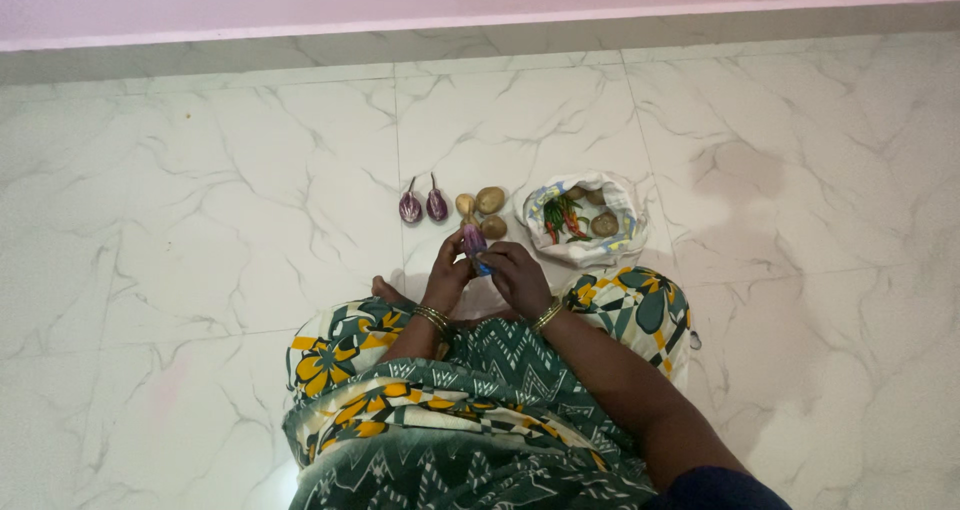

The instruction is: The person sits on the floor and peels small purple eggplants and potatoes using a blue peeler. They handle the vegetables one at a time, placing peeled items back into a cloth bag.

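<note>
Left hand [447, 270] and right hand [515, 273] are together in front of the knees, both clamped on one small purple eggplant [473, 238]. It is held upright just above the floor [200, 220]. A small blue thing [483, 267] shows between the fingers under it; too small to tell what.

Progress, my read: early. Two more eggplants [423, 206] lie side by side on the floor, stems on, looking untouched. Three potatoes [484, 210] sit just right of them, whole. The white bag [620, 232] to the right holds green and red chillies [563, 216] plus a couple more potatoes.

Held eggplant: purple with pale streaks, glossy, egg-shaped. Can't tell if it's cut.
</note>
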